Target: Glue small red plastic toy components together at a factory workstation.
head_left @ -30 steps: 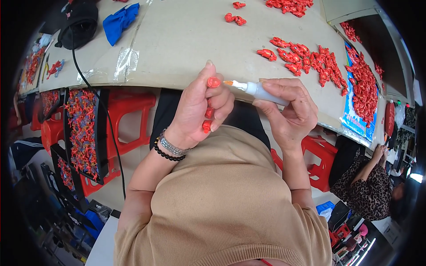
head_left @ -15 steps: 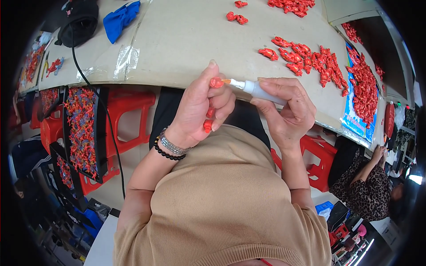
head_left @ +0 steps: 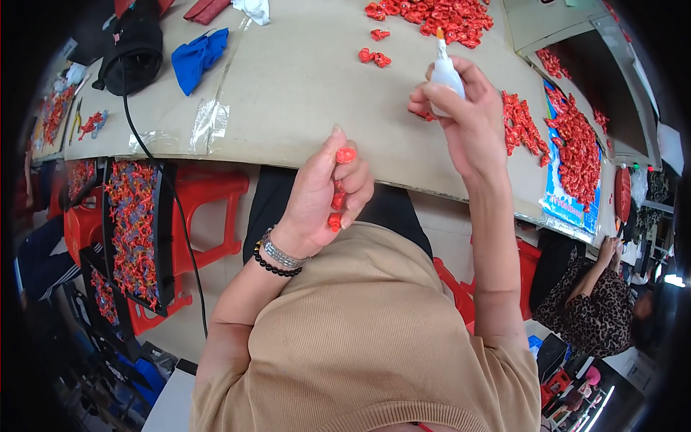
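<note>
Above the near edge of the table, my left hand (head_left: 311, 193) is closed around several small glossy red figure pieces. One red piece (head_left: 346, 155) stands up by the thumb, its rounded end showing; the others peek out between the lower fingers. My right hand (head_left: 471, 124) reaches over the table and grips a white squeeze bottle (head_left: 446, 78), its orange tip pointing away from me. By the right fingertips lies a red piece (head_left: 423, 115) on the table, partly covered; whether the fingers touch it I cannot tell.
Red pieces form a far pile (head_left: 461, 21), a row (head_left: 524, 126) and a heap on a blue sheet (head_left: 553, 194). At left are a blue cloth (head_left: 199, 60), a black bag (head_left: 131, 68), a hanging cable (head_left: 173, 189) and a filled tray (head_left: 134, 223). A co-worker (head_left: 583, 295) sits at right.
My right hand has moved away from the left hand, forward and right over the table, taking the bottle with it. The bottle's tip has left the red piece; my left hand has dropped slightly.
</note>
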### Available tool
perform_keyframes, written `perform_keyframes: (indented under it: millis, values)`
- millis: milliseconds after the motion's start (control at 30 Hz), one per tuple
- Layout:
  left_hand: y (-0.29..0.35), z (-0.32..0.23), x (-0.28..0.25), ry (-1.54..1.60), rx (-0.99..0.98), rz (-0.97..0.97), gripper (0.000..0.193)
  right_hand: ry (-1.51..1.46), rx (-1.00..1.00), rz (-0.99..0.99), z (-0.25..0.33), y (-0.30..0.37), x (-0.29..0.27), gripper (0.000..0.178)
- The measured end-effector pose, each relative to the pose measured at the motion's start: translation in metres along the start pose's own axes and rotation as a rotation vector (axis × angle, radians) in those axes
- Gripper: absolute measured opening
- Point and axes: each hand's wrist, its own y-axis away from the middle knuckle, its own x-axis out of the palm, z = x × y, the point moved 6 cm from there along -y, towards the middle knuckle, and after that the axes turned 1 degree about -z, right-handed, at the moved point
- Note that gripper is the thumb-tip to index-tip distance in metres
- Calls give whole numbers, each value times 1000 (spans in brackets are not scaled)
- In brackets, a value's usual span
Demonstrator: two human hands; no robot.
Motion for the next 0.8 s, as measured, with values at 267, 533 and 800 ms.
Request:
perform_keyframes:
  millis: [267,533,800]
  values:
    - [0,-1,0,12,-14,17,48,789,-300,30,-5,-67,12,34]
    - [0,-2,0,32,14,15,46,1166,-500,88,0,-62,36,25]
    - [4,-6,-6,-55,130,-63,40,537,-205,110,8,4,21,27]
